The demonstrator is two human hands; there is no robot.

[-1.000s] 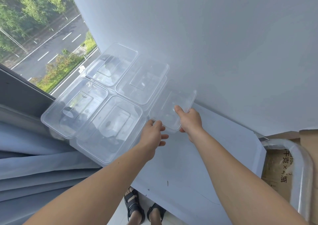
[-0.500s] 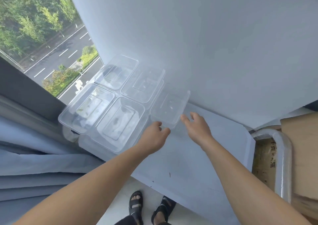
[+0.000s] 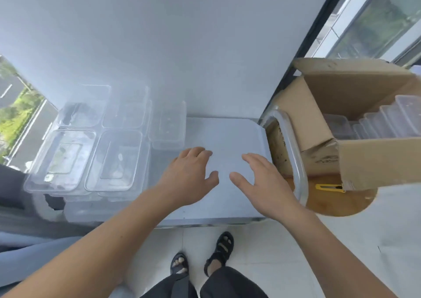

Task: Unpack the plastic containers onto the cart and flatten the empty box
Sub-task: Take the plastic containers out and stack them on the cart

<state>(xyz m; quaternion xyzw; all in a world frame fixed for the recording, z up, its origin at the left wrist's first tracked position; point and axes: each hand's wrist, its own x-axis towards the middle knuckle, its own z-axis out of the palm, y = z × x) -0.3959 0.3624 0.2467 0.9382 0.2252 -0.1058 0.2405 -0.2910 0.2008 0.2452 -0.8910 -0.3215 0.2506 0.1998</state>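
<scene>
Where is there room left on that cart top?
Bare patch: the grey cart top between the single clear plastic container and the curved metal handle. The left end is crowded with four clear tubs.

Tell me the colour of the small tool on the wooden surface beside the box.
The tool is yellow; the head view shows it.

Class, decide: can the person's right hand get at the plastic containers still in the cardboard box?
Probably yes. The right hand is empty and open; the cardboard box gapes open to its right, plastic containers exposed. Only the cart handle stands between, likely passable above.
</scene>
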